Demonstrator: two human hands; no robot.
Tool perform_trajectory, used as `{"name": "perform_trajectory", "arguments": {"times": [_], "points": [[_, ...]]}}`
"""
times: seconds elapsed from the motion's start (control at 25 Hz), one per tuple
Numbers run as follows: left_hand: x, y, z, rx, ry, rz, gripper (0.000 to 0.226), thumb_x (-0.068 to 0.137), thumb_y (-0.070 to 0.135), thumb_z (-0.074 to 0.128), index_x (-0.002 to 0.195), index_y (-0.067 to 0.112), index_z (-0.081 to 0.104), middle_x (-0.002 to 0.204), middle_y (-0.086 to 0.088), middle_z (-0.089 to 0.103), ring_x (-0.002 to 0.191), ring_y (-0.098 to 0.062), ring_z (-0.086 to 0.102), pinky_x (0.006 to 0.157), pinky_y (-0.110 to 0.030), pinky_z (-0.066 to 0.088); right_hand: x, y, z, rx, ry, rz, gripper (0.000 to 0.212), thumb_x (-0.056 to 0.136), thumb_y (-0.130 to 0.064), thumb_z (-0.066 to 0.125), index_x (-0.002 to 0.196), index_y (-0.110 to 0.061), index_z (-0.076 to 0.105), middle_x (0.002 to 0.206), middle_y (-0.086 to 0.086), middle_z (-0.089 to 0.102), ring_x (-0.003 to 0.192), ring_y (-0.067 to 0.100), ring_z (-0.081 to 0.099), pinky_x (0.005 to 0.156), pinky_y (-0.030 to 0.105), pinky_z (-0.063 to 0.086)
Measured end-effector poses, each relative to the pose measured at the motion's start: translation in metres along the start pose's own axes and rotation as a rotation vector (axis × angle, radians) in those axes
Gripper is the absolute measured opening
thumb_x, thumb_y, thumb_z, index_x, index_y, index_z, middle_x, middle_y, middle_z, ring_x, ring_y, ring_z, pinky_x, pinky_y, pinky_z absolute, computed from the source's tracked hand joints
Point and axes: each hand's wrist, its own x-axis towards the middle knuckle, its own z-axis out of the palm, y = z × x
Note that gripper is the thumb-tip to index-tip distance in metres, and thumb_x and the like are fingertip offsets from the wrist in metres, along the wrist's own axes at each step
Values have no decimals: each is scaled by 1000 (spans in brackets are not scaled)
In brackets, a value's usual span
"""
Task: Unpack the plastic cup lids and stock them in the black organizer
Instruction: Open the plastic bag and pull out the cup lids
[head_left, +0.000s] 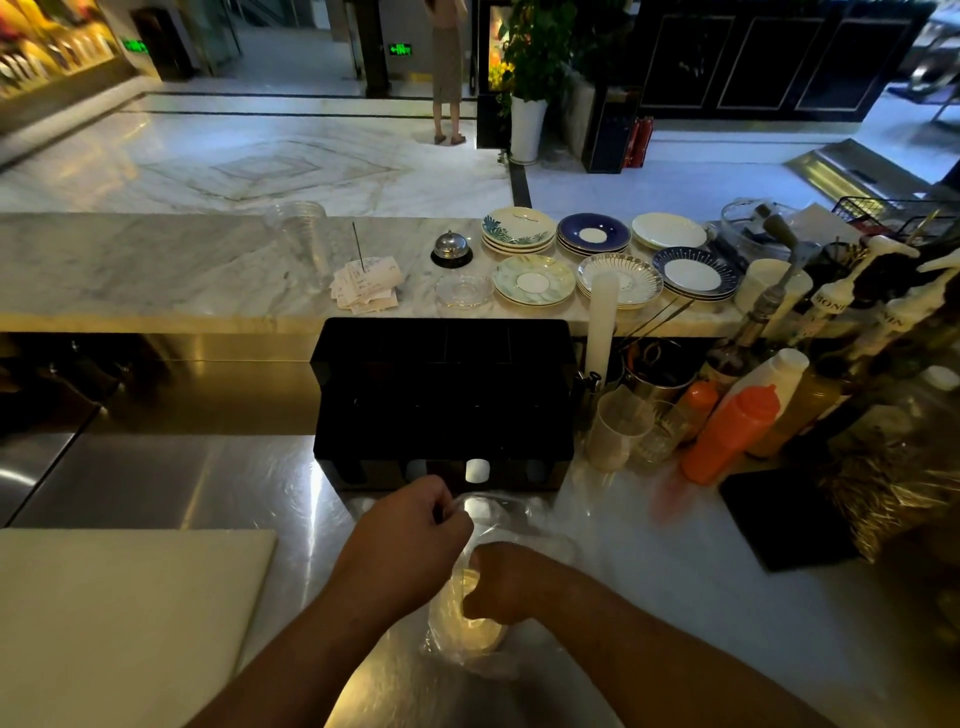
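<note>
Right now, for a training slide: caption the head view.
Left hand and right hand grip a bag of lids before the black organizer on a steel counter.

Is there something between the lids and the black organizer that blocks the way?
Only the clear plastic bag around the lids: the left hand pinches its top, and the right hand grips the stack through it. On the steel counter between the bag and the black organizer, nothing visible stands.

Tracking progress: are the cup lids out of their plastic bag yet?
Still inside. The lid stack shows through the clear bag; the left hand pinches the bag's top, the right hand grips the stack.
</note>
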Motion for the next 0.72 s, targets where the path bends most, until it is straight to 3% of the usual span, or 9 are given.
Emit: {"name": "perform_trajectory", "arguments": {"times": [0.12,0.24,0.36,0.44,0.56,0.72], "points": [[3,-3,1,-1,7,5,21,91,37,62,73,27,57,71,-5,71,65,-20,73,68,-52,64,2,5,6,0,2,-8,65,85,-32,73,141,-13,46,135,9,59,117,25,61,81,28,47],[5,-5,3,-24,-8,5,19,91,36,63,74,30,57,70,-4,72,57,-10,73,62,-40,64,3,8,13,-25,40,16,66,84,-31,74,141,-14,45,138,9,56,120,26,59,96,34,52],[7,-5,4,-56,-13,7,14,90,37,63,77,37,59,69,-1,73,54,-6,72,57,-33,61,6,8,21,-7,18,47,71,83,-34,75,144,-16,43,143,10,52,127,27,54,103,36,48],[9,-6,4,-59,-12,2,18,91,37,63,74,33,59,68,0,73,53,-4,72,57,-33,60,7,6,22,74,-18,98,72,81,-33,77,143,-18,44,143,9,52,128,30,54,102,39,48],[11,-8,3,-39,3,0,22,93,38,63,73,30,58,68,0,73,54,-3,71,60,-36,61,7,0,20,68,-28,149,58,76,-28,73,129,-9,58,128,17,63,116,38,62,92,46,52],[10,-9,3,-37,6,4,22,92,38,63,74,28,58,69,-2,73,55,-5,71,63,-39,64,9,-5,23,-46,-52,134,45,86,-22,69,127,-4,59,128,19,63,118,38,61,85,40,49]]}}
